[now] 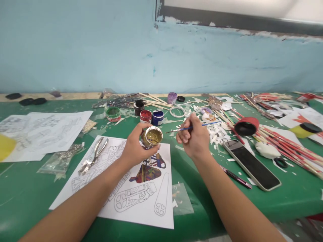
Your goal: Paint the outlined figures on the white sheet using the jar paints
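My left hand [137, 148] grips a small paint jar [153, 136] tilted toward me, with gold-olive paint inside. In my right hand [195, 137] is a thin blue paintbrush [185, 128], its tip pointing left at the jar but apart from it. Beneath the left hand lies a white sheet [141, 215] printed with line drawings, a few of them painted in dark red, blue and gold. Metal punch pliers [93, 156] rest on that sheet's left side. Behind the jar stand open pots of red paint [145, 117], blue paint [157, 118], black paint [139, 107] and green paint [113, 114].
Right of my right hand lie a phone [252, 164], a craft knife [236, 177], red-painted sticks [287, 144] and a red roll [246, 126]. Paper scraps [219, 134] litter the green table [196, 208]. More printed sheets [58, 131] and a plastic bag [62, 159] are at left.
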Tool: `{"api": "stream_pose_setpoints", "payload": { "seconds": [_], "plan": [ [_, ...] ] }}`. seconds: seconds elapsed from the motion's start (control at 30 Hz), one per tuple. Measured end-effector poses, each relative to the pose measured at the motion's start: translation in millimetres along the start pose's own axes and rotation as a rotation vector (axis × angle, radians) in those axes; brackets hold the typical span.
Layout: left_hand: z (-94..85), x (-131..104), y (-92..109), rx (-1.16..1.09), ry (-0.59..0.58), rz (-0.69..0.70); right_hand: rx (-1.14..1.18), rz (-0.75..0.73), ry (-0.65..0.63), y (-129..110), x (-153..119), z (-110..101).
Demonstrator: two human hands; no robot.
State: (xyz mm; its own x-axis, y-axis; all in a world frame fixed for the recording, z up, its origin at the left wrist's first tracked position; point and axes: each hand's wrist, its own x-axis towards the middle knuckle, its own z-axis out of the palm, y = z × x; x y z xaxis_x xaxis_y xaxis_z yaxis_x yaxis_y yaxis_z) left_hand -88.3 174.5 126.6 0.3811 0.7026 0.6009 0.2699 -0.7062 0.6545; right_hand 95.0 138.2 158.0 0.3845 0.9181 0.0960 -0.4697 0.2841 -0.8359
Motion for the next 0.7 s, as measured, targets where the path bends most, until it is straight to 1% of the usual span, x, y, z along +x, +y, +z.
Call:
{"api": "stream_pose_setpoints", "payload": {
  "seconds": [0.07, 0.13, 0.23, 0.3, 0.37, 0.43, 0.57, 0.7],
  "plan": [
    [0.0, 0, -1, -0.003, -0.001, 0.021, -0.032, -0.020, -0.017, -2, -1, -2],
    [0.4, 0, -5, -0.012, 0.013, 0.013, -0.073, -0.067, -0.031, -5, -5, -7],
    [2.3, 2, -15, -0.070, 0.092, -0.053, -0.123, -0.107, -0.023, -9, -16, -16],
    [4.5, 3, -22, -0.114, 0.169, -0.082, -0.179, -0.091, -0.009, -8, -25, -22],
    [6.9, 5, -28, -0.134, 0.236, -0.083, -0.246, -0.056, -0.003, -2, -32, -28],
    [9.1, 7, -31, -0.135, 0.276, -0.070, -0.299, -0.015, -0.008, 7, -37, -34],
    [12.1, 8, -35, -0.107, 0.278, -0.022, -0.352, 0.071, -0.037, 24, -44, -40],
    [14.8, 9, -37, -0.054, 0.258, -0.006, -0.457, 0.082, -0.060, 31, -49, -39]
  ]
}}
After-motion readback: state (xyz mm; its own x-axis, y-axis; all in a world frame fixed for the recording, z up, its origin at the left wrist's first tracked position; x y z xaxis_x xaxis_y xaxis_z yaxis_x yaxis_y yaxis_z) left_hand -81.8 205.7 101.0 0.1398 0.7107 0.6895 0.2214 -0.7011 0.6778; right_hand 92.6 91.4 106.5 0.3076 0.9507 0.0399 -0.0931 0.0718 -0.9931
